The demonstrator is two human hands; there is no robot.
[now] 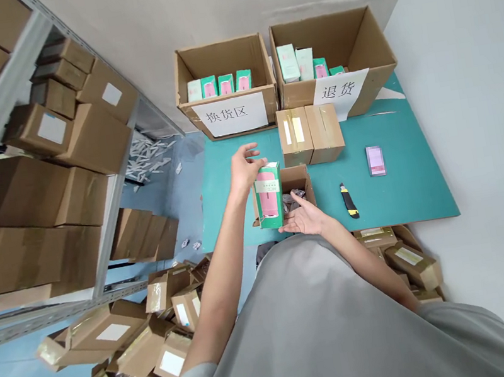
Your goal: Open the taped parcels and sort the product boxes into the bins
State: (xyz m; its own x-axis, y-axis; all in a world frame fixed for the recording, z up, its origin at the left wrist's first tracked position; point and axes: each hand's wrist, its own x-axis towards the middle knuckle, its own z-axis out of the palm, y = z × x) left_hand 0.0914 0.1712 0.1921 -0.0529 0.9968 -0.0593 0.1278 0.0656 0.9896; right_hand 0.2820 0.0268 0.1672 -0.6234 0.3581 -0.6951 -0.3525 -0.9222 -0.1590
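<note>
Green-and-pink box [269,196] is held upright in front of the open carton [296,175], which sits by the worktop's [405,189] near edge, left of its middle. From the lower left the left arm stretches forward, nearly straight, and the left hand [247,167] bends over at the wrist to hold the box at its top end; two fingers stand out loosely above it, and the grip behind is hidden. The right arm is bent at the elbow, angled in from the right; the right hand [303,217] lies palm up, thumb spread wide, fingers pointing left with their tips at the box's lower corner, though I cannot tell whether they bear any weight. A yellow-and-black cutter [349,201] lies toward the near edge, and a phone [376,160] nearer the right edge.
</note>
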